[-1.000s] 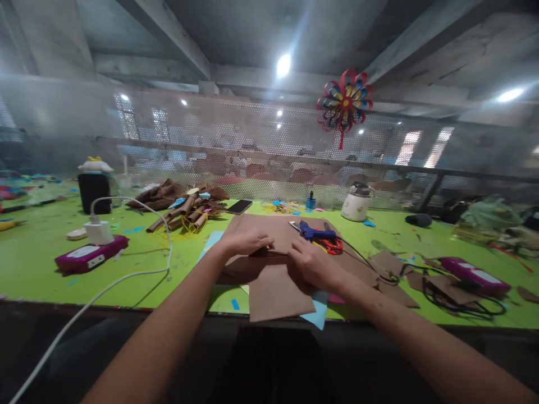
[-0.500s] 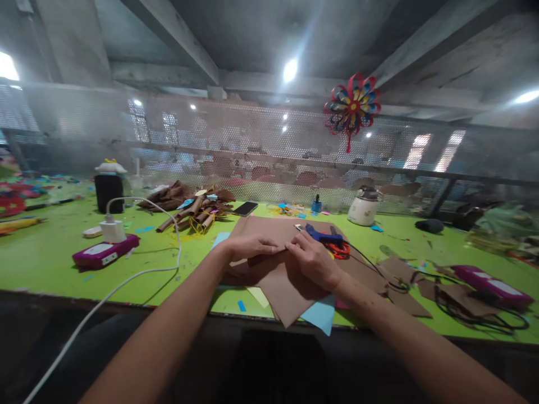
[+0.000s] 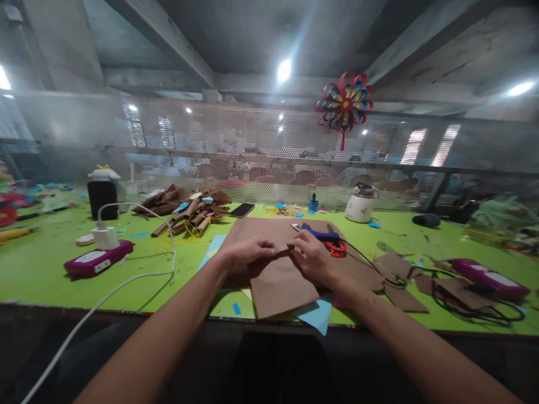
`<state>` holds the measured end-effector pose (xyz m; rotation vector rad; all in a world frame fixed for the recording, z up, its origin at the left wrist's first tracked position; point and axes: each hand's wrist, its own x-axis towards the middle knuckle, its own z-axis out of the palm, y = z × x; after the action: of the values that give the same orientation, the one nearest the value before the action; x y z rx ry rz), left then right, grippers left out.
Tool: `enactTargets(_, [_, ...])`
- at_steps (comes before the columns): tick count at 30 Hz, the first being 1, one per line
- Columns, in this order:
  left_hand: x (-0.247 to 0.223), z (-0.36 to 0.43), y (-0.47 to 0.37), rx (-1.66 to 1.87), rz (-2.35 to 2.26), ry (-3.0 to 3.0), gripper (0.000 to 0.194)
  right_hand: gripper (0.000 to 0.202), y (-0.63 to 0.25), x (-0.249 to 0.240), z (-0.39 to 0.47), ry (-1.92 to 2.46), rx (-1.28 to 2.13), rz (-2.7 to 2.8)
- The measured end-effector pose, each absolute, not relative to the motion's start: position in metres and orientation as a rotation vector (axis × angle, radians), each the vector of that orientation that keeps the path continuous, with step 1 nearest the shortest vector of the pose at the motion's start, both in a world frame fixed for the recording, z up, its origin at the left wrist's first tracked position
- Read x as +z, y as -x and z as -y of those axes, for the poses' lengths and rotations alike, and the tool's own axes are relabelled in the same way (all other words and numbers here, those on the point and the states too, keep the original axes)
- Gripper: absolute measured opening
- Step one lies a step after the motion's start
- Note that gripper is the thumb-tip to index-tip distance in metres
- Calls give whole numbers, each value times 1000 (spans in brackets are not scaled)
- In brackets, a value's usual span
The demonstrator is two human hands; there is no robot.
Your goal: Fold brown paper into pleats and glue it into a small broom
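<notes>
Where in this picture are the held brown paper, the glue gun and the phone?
Held brown paper [image 3: 284, 286]: head view, on its flat face below the hands.
Glue gun [image 3: 323, 235]: head view, on its blue body.
Phone [image 3: 242, 210]: head view, on its dark screen.

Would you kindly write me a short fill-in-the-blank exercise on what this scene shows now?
1. The left hand and the right hand hold a straight-edged ____ paper sheet.
2. The blue plastic glue gun lies nearer the ____ hand.
3. The white cube-shaped charger stands on the purple oblong power strip at the person's ____.
4. The broad flat tabletop is lime ____.

Missing words: brown; right; left; green.
</notes>
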<state>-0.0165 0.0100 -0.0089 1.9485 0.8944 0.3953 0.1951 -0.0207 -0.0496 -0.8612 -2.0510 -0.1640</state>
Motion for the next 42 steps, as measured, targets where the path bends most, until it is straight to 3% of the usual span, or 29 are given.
enactTargets(8, [-10, -6, 15, 409, -817, -1869, 31, 25, -206, -41, 14, 967, 958, 1613])
enactTargets(26, [-8, 3, 4, 487, -924, -2411, 39, 38, -203, -45, 17, 1013, 1053, 1597])
enactTargets(35, [1, 15, 5, 539, -1012, -2398, 41, 38, -210, -49, 13, 938, 1052, 1606])
enactTargets(42, [-4, -2, 14, 427, -801, -2301, 37, 38, -219, -56, 6, 952, 1071, 1548])
